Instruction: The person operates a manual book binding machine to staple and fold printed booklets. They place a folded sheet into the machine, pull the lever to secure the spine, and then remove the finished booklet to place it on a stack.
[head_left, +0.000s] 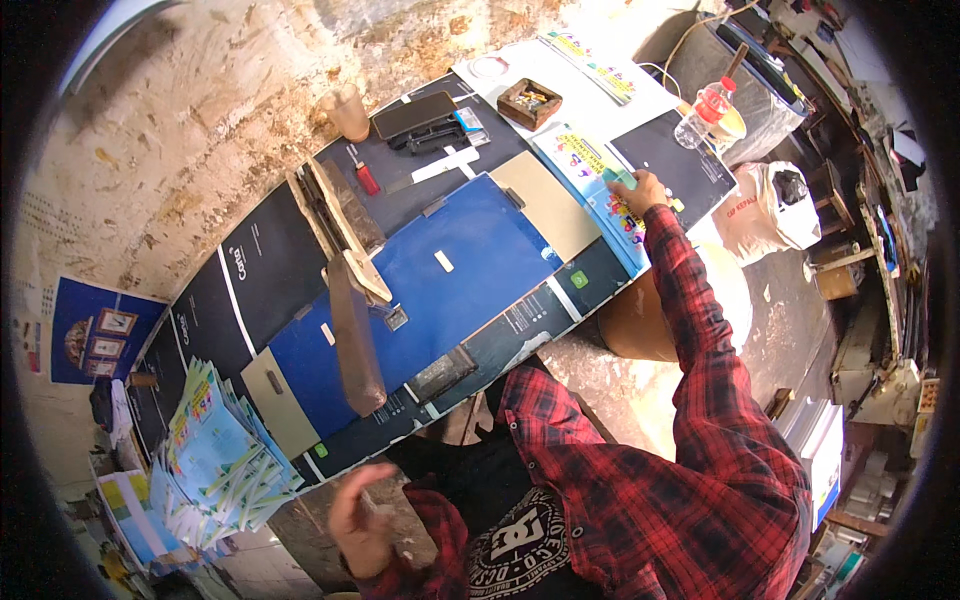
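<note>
My right hand (641, 189) reaches far out to the right end of the table and rests on a stack of colourful printed booklets (590, 170), fingers closed on a small green piece at the top sheet. My left hand (358, 520) hovers below the table's near edge, fingers apart, holding nothing. Between them lies a large blue board (450, 270) with a brown wooden lever arm (355, 340) lying across it.
A pile of fanned colourful booklets (215, 455) sits at the left end. At the far side are a dark phone (413, 113), a small wooden tray (529, 102), a plastic cup (349, 113) and a plastic bottle (703, 112). A white bag (770, 205) stands beyond the right end.
</note>
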